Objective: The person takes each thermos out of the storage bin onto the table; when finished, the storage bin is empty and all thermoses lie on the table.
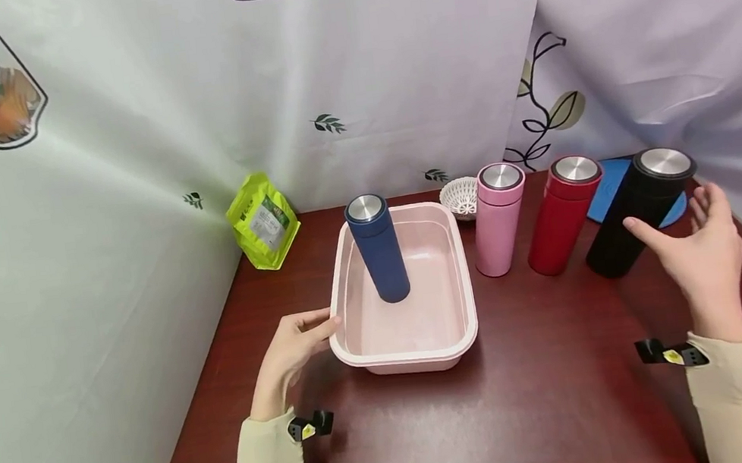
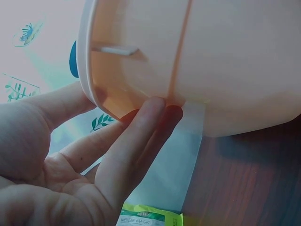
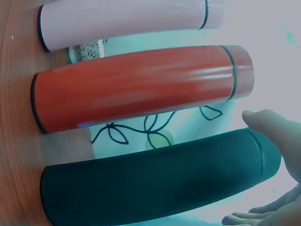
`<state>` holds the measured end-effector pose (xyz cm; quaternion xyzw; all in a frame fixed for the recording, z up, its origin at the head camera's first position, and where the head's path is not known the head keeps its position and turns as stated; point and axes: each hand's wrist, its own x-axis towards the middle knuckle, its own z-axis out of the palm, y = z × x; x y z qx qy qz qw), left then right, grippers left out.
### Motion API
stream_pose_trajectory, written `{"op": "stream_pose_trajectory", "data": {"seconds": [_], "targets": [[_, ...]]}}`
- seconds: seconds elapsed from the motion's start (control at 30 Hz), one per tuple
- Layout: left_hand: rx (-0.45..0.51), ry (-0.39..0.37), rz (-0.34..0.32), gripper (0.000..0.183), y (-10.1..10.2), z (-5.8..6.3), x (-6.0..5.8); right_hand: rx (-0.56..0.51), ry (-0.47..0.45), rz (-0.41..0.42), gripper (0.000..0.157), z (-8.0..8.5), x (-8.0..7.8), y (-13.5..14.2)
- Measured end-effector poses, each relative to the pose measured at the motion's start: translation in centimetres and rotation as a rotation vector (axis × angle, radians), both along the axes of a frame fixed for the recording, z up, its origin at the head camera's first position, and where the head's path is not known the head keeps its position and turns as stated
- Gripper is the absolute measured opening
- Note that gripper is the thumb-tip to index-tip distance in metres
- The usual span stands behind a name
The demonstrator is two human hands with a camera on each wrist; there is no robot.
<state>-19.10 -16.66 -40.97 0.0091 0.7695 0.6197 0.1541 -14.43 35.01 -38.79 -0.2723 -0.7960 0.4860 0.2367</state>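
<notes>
A pink plastic basin (image 1: 410, 334) sits on the table with a blue thermos bottle (image 1: 380, 253) upright inside it. My left hand (image 1: 295, 351) grips the basin's left side, thumb at the rim and fingers against the outer wall (image 2: 244, 70) underneath. On the right, a black thermos bottle (image 1: 630, 209) stands upright with a steel-topped lid. Beside its upper part is my right hand (image 1: 709, 246), thumb and fingers spread around the lid end. In the right wrist view the thumb lies close by the black bottle (image 3: 155, 179), apart from the fingers.
A red thermos (image 1: 562, 221) and a pink thermos (image 1: 499, 224) stand in a row left of the black one. Behind them are a white woven basket (image 1: 459, 197) and a blue mat (image 1: 607, 189). A green pouch (image 1: 264, 221) leans by the curtain at the back left.
</notes>
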Motion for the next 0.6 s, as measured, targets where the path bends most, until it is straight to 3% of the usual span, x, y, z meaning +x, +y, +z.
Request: {"op": "stream_pose_trajectory", "data": {"seconds": [0.6], "targets": [[0.032, 0.013, -0.011, 0.043, -0.1, -0.3, 0.1, -0.058, 0.272, -0.067, 0.083, 2.4, 2.1, -3.2]]}}
